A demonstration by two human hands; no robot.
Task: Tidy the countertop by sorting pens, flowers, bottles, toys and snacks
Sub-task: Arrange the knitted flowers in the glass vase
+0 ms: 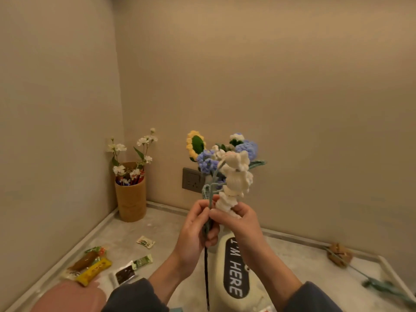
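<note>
Flowers [237,176] in hands [195,228] [244,218] — bottle [235,275] reads "I'M HERE".

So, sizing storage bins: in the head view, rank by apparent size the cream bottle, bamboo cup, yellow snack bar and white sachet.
cream bottle (nearer, which flatters it)
bamboo cup
yellow snack bar
white sachet

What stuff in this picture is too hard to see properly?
Head view:
1. The grey wall socket: right side hidden behind the crocheted yarn flower bunch.
2. The cream object with black "I'M HERE" label: top hidden by the right hand, bottom cut off by the frame edge.
3. The small white-and-green snack packet: print too small to read.
4. The brown flower lying far right: blurred.
</note>
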